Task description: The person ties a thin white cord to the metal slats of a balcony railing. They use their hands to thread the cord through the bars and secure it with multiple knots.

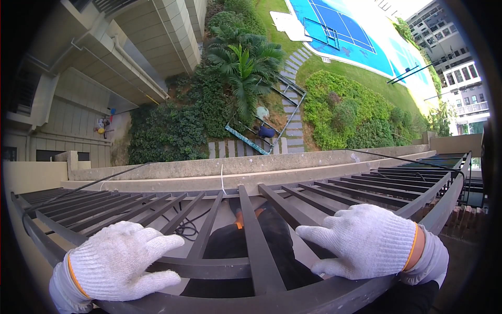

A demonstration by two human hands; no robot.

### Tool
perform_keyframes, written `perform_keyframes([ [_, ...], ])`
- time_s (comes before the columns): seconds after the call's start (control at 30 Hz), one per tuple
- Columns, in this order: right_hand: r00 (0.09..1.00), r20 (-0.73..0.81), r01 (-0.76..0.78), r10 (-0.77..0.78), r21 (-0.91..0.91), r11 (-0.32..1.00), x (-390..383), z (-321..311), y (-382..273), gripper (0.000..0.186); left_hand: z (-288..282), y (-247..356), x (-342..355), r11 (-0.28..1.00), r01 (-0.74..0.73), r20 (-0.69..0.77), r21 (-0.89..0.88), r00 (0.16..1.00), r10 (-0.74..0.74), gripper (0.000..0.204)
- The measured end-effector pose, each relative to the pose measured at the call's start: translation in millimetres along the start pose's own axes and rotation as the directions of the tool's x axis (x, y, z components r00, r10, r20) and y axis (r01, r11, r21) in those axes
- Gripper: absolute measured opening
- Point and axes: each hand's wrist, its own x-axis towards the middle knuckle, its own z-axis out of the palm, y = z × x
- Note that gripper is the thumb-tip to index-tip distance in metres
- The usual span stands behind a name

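Observation:
My left hand, in a white knit glove with an orange cuff edge, rests on the top of the dark metal railing, fingers apart and slightly bent. My right hand, gloved the same way, lies over the right part of the railing with its fingers spread. Below the bars show my dark-clothed legs with an orange patch, and a coiled black cable. A white tie hangs near the railing's middle.
A concrete ledge runs beyond the bars. Far below are a palm, a metal frame with a person in blue beside it, and a blue court. A building wall rises at left.

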Motion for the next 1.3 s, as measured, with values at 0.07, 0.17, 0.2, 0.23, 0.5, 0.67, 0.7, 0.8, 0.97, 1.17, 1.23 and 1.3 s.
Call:
perform_keyframes([
  [0.07,1.000,-0.020,0.013,-0.013,-0.007,1.000,0.0,0.9,0.2,0.082,0.1,0.9,-0.2,1.000,0.011,0.005,-0.005,1.000,-0.011,0.080],
  [0.17,0.998,-0.063,0.029,-0.027,0.021,0.999,-0.2,3.5,0.1,0.072,-0.2,1.8,-0.7,1.000,0.016,0.005,-0.008,1.000,-0.016,0.081],
  [0.2,0.998,-0.065,0.020,-0.018,0.039,0.999,-0.3,4.4,0.4,0.067,-0.2,2.0,-0.7,1.000,0.025,0.013,-0.006,1.000,-0.024,0.081],
  [0.23,0.995,-0.092,0.041,-0.037,0.039,0.998,-0.4,4.9,1.0,0.067,-0.2,2.2,-0.6,1.000,0.015,0.003,-0.008,1.000,-0.015,0.081],
  [0.5,1.000,-0.006,0.003,-0.003,0.004,1.000,0.3,3.0,2.0,0.080,0.1,1.4,0.8,0.999,0.029,0.021,-0.015,0.999,-0.029,0.082],
  [0.67,0.996,-0.080,0.033,-0.032,0.022,0.999,-0.1,4.9,1.3,0.071,-1.7,1.7,-0.1,0.999,0.031,0.025,-0.017,0.999,-0.030,0.081],
  [0.7,0.997,-0.082,0.019,-0.016,0.034,0.999,-0.1,6.2,1.3,0.066,-2.0,1.9,-0.3,0.999,0.039,0.035,-0.014,0.999,-0.039,0.081],
  [0.8,0.991,-0.127,0.053,-0.046,0.047,0.997,0.2,8.4,3.1,0.066,-2.4,2.1,0.9,0.999,0.047,0.044,-0.023,0.998,-0.046,0.080],
  [0.97,0.992,-0.118,0.049,-0.044,0.042,0.998,0.1,8.3,2.8,0.066,-3.7,3.0,1.5,0.999,0.040,0.028,-0.027,0.999,-0.039,0.079],
  [1.17,0.996,-0.086,0.040,-0.035,0.057,0.998,0.5,6.1,2.7,0.065,-4.8,3.6,2.4,0.999,0.046,0.035,-0.021,0.998,-0.045,0.079],
  [1.23,0.996,-0.081,0.038,-0.033,0.059,0.998,0.5,5.4,2.3,0.065,-5.1,2.9,2.1,0.999,0.044,0.035,-0.018,0.998,-0.044,0.079],
  [1.3,0.996,-0.081,0.037,-0.032,0.059,0.998,0.5,5.5,2.1,0.065,-4.5,2.2,1.9,0.999,0.053,0.045,-0.011,0.998,-0.052,0.079],
])
